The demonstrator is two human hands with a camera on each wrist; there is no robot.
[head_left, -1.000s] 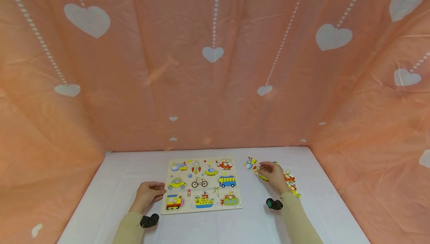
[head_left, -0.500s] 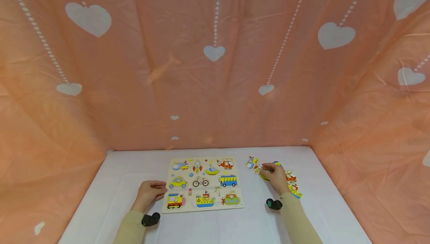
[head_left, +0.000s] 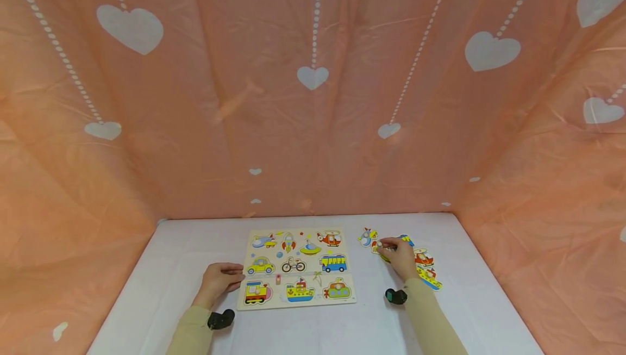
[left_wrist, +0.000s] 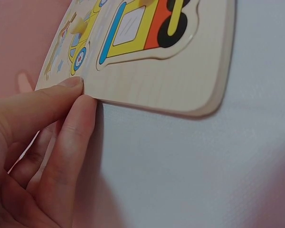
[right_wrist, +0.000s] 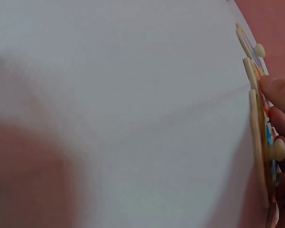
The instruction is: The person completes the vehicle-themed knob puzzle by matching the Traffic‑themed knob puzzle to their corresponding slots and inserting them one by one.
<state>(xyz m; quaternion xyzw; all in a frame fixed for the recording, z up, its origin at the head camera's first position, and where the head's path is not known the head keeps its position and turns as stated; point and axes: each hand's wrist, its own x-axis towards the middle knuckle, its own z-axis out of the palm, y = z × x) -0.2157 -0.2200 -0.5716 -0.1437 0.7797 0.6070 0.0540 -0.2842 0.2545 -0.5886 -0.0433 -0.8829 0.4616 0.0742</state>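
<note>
My left hand (head_left: pixel 218 284) pinches the left edge of a wooden puzzle board (head_left: pixel 274 305), thumb on top; the left wrist view shows this close up, beside the train piece (left_wrist: pixel 140 28). The board lies flat with printed vehicles. On the right, my right hand (head_left: pixel 400 257) reaches over a cluster of loose knobbed pieces, its thumb and forefinger at the knob of a red and yellow piece (head_left: pixel 375 247), apparently the rocket. The grip itself is partly hidden. An airplane piece (head_left: pixel 365 237) lies just beyond; a yellow-green piece (head_left: pixel 384 259) is mostly under the hand.
Further loose pieces lie around the right hand: a bus (head_left: pixel 406 240), a helicopter (head_left: pixel 424 257) and a ship (head_left: pixel 430 278), some overlapping. All rest on a white-covered table (head_left: pixel 303 333). A pink curtain with hearts (head_left: pixel 313 143) encloses the back and sides.
The view shifts slightly. My right hand stays at the same red and yellow piece, moving only a little; my left hand keeps its hold on the board's edge.
</note>
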